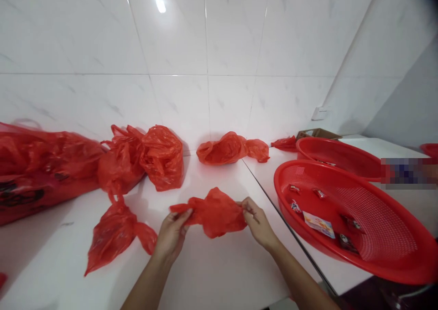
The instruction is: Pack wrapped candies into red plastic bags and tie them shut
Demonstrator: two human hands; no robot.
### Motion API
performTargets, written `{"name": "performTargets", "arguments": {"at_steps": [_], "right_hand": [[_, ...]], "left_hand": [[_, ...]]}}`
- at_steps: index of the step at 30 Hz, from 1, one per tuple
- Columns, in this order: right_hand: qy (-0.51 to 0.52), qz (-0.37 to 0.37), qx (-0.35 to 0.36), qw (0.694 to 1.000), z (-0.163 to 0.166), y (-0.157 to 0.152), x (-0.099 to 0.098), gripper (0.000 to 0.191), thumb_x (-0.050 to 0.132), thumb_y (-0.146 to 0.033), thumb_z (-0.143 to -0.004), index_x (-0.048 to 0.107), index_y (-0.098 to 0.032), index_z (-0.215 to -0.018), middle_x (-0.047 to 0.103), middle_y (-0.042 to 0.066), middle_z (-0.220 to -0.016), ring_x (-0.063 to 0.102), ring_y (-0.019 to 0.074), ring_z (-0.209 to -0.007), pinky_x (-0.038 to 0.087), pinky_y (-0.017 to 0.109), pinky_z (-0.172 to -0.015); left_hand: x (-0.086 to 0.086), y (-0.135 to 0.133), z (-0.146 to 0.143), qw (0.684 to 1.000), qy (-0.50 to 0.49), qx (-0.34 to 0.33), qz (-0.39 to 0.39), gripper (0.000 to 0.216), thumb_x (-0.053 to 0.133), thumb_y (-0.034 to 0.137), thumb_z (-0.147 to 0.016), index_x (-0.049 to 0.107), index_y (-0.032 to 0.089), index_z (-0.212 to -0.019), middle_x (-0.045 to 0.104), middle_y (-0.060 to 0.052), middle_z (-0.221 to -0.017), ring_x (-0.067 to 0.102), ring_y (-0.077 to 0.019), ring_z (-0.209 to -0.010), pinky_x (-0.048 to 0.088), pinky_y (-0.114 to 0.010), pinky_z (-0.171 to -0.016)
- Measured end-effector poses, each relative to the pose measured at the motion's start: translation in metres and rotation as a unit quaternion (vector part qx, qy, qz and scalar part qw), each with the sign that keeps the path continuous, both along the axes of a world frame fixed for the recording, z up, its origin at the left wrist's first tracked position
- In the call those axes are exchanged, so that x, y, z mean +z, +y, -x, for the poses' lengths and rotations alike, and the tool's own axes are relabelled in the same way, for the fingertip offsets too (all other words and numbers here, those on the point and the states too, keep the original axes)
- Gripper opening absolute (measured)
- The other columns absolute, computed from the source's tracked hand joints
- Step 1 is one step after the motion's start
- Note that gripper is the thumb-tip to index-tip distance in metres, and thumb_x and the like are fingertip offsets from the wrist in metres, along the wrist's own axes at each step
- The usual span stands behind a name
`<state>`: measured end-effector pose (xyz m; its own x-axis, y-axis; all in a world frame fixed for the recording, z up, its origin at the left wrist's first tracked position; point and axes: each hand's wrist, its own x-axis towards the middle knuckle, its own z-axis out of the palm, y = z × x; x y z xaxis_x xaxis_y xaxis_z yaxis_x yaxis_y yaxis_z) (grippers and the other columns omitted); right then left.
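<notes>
A crumpled red plastic bag (219,213) is stretched between my two hands, just above the white table. My left hand (174,231) pinches its left end between thumb and fingers. On the other side, my right hand (256,221) grips the bag's right edge with bent fingers. What the bag contains, if anything, cannot be made out. Close to my left wrist lies a knotted red bag (114,235). To the right of my right hand stands a red plastic basket (393,214) with several small wrapped packets and a printed card (319,224) inside.
Filled red bags (162,157) line the wall at the left, beside a large red bag (48,173). More red plastic bags (226,148) lie at the back. A second red basket (342,150) and a cardboard box (318,133) stand behind the near basket. A seam (263,189) crosses the white tabletop.
</notes>
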<state>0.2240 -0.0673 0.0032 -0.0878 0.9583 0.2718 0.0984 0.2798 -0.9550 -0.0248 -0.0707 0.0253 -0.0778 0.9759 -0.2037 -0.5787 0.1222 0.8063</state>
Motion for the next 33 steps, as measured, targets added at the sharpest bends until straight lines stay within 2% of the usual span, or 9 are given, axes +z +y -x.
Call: {"name": "performTargets", "arguments": {"at_steps": [4, 8, 13, 17, 21, 24, 27, 29, 33], "right_hand": [[-0.037, 0.011, -0.178, 0.983, -0.017, 0.012, -0.004, 0.007, 0.043, -0.029, -0.083, 0.042, -0.022, -0.082, 0.065, 0.007, -0.1, 0.06, 0.0199, -0.087, 0.047, 0.034, -0.075], [-0.029, -0.161, -0.256, 0.953, 0.004, -0.003, 0.038, 0.015, 0.042, -0.019, -0.085, 0.05, -0.023, -0.097, 0.06, 0.01, -0.119, 0.056, 0.0211, -0.112, 0.042, 0.041, -0.094], [-0.217, -0.321, -0.017, 0.922, 0.054, -0.022, 0.084, 0.019, 0.042, -0.017, -0.088, 0.059, -0.025, -0.087, 0.065, 0.004, -0.085, 0.061, 0.0189, -0.081, 0.046, 0.033, -0.075], [-0.417, -0.219, 0.082, 0.878, 0.053, -0.019, 0.068, 0.027, 0.044, -0.025, -0.09, 0.057, -0.021, -0.066, 0.053, -0.001, -0.054, 0.044, 0.0128, -0.049, 0.039, 0.03, -0.064], [-0.494, -0.071, 0.19, 0.846, 0.019, -0.026, 0.045, 0.049, 0.032, -0.039, -0.097, 0.056, -0.02, -0.059, 0.049, 0.001, -0.048, 0.037, 0.0116, -0.043, 0.028, 0.026, -0.052], [-0.556, -0.013, 0.068, 0.828, -0.001, -0.024, 0.041, 0.038, 0.035, -0.039, -0.096, 0.068, -0.022, -0.098, 0.061, 0.006, -0.06, 0.053, 0.018, -0.052, 0.031, 0.027, -0.053], [-0.586, 0.024, -0.057, 0.808, -0.009, -0.017, 0.052, 0.062, 0.059, -0.039, -0.083, 0.045, -0.02, -0.14, 0.067, 0.009, -0.071, 0.062, 0.025, -0.063, 0.038, 0.029, -0.057], [-0.538, 0.025, -0.045, 0.842, -0.014, -0.018, 0.065, 0.075, 0.066, -0.037, -0.077, 0.038, -0.024, -0.146, 0.07, 0.007, -0.078, 0.064, 0.025, -0.068, 0.044, 0.031, -0.062], [-0.322, -0.026, -0.001, 0.946, -0.051, -0.046, 0.083, 0.04, 0.055, -0.039, -0.087, 0.06, -0.034, -0.126, 0.07, 0.006, -0.107, 0.066, 0.0224, -0.091, 0.052, 0.035, -0.077]], "left_hand": [[-0.003, 0.003, 0.02, 0.993, -0.039, 0.106, 0.018, 0.014, 0.067, 0.005, -0.071, 0.063, 0.018, -0.073, 0.072, 0.003, -0.074, 0.068, -0.0089, -0.067, 0.058, -0.021, -0.071], [0.001, -0.008, 0.007, 0.995, -0.046, 0.088, 0.013, 0.008, 0.068, 0.01, -0.071, 0.064, 0.017, -0.073, 0.073, -0.001, -0.08, 0.07, -0.0158, -0.078, 0.059, -0.034, -0.08], [0.016, -0.025, -0.021, 0.998, -0.007, 0.03, -0.049, 0.01, 0.073, 0.021, -0.07, 0.068, 0.018, -0.078, 0.074, -0.002, -0.089, 0.067, -0.0231, -0.097, 0.056, -0.041, -0.088], [0.024, -0.025, -0.008, 0.998, -0.021, 0.056, -0.011, 0.004, 0.069, 0.018, -0.072, 0.066, 0.018, -0.075, 0.073, -0.002, -0.083, 0.07, -0.0204, -0.087, 0.058, -0.033, -0.076], [0.025, -0.023, 0.022, 0.992, -0.021, 0.103, 0.068, 0.008, 0.065, 0.01, -0.07, 0.062, 0.017, -0.071, 0.067, 0.002, -0.064, 0.064, -0.0114, -0.057, 0.054, -0.019, -0.053], [0.023, -0.03, 0.032, 0.994, 0.01, 0.093, 0.05, 0.017, 0.073, 0.015, -0.066, 0.058, 0.02, -0.073, 0.061, 0.007, -0.057, 0.057, -0.008, -0.047, 0.047, -0.015, -0.045], [0.02, -0.04, 0.031, 0.996, 0.054, -0.001, 0.077, 0.034, 0.081, 0.023, -0.061, 0.063, 0.025, -0.089, 0.068, 0.005, -0.072, 0.064, -0.0116, -0.058, 0.051, -0.019, -0.051], [0.016, -0.046, 0.033, 0.986, 0.091, -0.096, 0.097, 0.04, 0.084, 0.027, -0.06, 0.067, 0.027, -0.096, 0.073, -0.001, -0.091, 0.07, -0.0189, -0.076, 0.057, -0.026, -0.064], [-0.007, -0.049, 0.056, 0.972, 0.103, -0.183, 0.11, 0.034, 0.086, 0.037, -0.055, 0.074, 0.027, -0.086, 0.075, -0.006, -0.098, 0.067, -0.0311, -0.1, 0.058, -0.037, -0.081]]}}
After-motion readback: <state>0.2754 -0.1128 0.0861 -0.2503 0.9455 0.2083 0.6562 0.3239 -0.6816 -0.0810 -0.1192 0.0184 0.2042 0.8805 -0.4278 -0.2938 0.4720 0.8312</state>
